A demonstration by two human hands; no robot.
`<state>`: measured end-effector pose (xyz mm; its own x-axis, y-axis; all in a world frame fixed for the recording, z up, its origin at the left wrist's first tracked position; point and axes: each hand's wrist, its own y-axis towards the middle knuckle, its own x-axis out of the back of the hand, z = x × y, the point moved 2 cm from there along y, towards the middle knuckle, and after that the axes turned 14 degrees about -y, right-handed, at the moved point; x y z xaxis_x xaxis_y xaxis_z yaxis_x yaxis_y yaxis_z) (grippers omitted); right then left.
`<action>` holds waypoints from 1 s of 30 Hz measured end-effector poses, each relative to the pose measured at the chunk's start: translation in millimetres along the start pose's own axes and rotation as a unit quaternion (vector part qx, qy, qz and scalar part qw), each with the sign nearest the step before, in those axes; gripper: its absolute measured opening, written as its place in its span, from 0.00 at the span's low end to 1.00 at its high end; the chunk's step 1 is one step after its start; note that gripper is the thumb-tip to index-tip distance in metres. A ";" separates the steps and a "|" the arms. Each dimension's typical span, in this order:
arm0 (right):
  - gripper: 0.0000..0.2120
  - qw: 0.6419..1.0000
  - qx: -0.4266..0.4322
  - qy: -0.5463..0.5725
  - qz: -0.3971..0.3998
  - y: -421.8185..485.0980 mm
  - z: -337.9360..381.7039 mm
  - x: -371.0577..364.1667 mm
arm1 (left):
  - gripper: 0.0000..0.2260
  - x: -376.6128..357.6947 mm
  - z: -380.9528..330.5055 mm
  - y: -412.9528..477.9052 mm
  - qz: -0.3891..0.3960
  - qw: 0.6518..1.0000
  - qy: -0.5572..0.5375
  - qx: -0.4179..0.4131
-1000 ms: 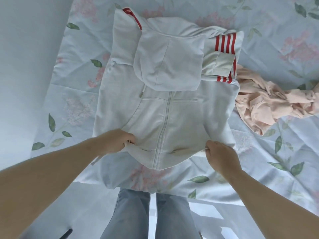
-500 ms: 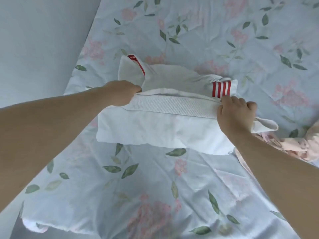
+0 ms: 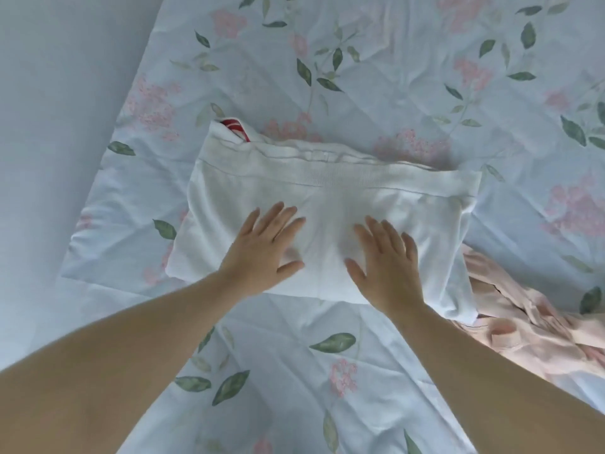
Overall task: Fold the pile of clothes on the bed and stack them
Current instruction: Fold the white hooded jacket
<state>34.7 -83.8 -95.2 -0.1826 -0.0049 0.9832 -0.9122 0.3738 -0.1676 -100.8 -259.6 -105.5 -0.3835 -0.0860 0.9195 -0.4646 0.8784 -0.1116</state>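
Both hands, left [image 3: 262, 249] and right [image 3: 386, 262], lie flat with fingers spread on the soft white jacket [image 3: 330, 204], folded into a rough rectangle with a ribbed hem along its far edge, on the wrinkled floral bed sheet [image 3: 393, 77], a crumpled pink garment [image 3: 523, 326] touching its near-right corner.

Flat hands [image 3: 262, 249] on folded hoodie [image 3: 330, 204]
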 end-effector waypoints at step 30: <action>0.33 0.939 0.115 0.063 0.318 -191.5 71.5 -5.3 | 0.23 -2.5 -39.4 -170.6 0.482 0.871 0.087 -0.038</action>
<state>184.2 -221.6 -73.6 -0.6855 0.2668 0.6775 -0.6910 0.0548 -0.7208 10.9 -390.7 -74.0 -0.4363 0.7751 0.4570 0.0635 0.5331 -0.8436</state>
